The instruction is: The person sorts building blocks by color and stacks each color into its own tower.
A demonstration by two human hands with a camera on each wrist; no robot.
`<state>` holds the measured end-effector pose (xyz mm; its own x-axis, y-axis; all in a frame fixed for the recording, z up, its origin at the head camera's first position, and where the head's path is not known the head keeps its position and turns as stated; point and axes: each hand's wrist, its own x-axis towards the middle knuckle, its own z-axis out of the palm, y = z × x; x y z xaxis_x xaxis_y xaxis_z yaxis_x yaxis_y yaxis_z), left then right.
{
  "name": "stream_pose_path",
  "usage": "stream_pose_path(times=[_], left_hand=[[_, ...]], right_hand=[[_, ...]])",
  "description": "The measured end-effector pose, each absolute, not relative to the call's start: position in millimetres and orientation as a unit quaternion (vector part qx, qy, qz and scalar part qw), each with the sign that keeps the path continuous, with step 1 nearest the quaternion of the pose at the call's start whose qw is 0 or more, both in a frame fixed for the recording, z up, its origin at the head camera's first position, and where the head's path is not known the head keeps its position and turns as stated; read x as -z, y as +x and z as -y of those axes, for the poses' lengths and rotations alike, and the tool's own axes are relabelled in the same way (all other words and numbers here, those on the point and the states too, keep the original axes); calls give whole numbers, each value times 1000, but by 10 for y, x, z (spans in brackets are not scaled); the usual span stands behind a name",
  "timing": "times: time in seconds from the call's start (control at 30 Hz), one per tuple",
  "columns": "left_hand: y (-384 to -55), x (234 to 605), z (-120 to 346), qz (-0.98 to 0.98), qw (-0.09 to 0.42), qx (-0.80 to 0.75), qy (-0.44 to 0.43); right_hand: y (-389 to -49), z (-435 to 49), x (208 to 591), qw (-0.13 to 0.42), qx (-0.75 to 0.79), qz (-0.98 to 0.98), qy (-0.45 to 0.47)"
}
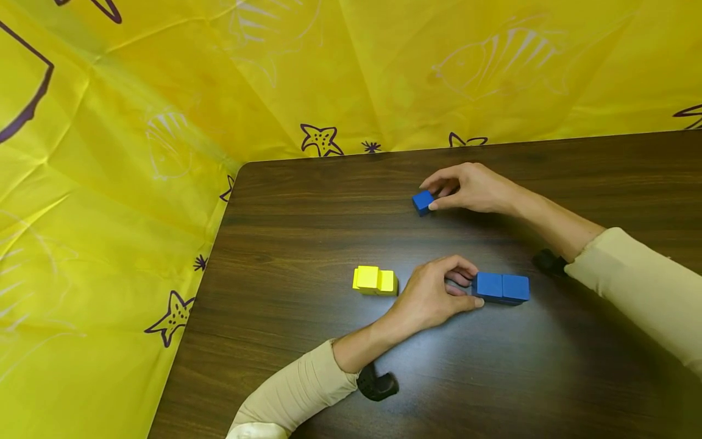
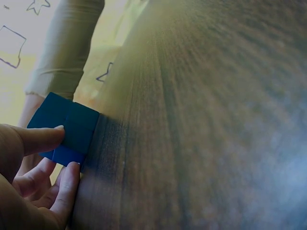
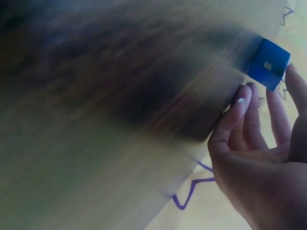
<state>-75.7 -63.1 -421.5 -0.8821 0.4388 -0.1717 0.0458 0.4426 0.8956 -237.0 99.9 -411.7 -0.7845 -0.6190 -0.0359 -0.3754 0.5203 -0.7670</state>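
Note:
My right hand (image 1: 477, 188) pinches a small blue cube (image 1: 423, 202) at the far side of the table, thumb at its near right corner and index finger behind it. In the right wrist view the cube (image 3: 268, 64) shows a small pale mark on one face. Nearer to me, my left hand (image 1: 433, 292) grips the left end of a group of blue blocks (image 1: 501, 288). Seams in the left wrist view divide these blocks (image 2: 72, 124), and the thumb (image 2: 43, 139) lies over one face. Left of that hand stand several yellow blocks (image 1: 375, 280), one raised above the others.
The dark wood-grain table (image 1: 285, 244) ends at the back and left against a yellow cloth (image 1: 356, 73) printed with fish and starfish. Black wrist-worn devices hang under both forearms, one below the left sleeve (image 1: 296, 384) and one below the right sleeve (image 1: 631, 286).

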Motion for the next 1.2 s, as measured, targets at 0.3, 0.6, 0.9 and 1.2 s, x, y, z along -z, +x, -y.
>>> stream_pose_path(times=[0.3,0.6,0.9,1.2], left_hand=[[-760,4219,630,-828,194,-505,149],[-765,4217,629,-826,193,-508,151],[-758,4213,644,-827,192,-508,149],[-768,4233,625,-828,188,-505,155]], right_hand=[[-2382,-963,4128,150,379,-867,-287],[-2384,-967,4125,157,386,-866,-277],[-2358,-1010,4079,164,408,-861,-257],[-2278,-1164,3978,158,425,-858,-240]])
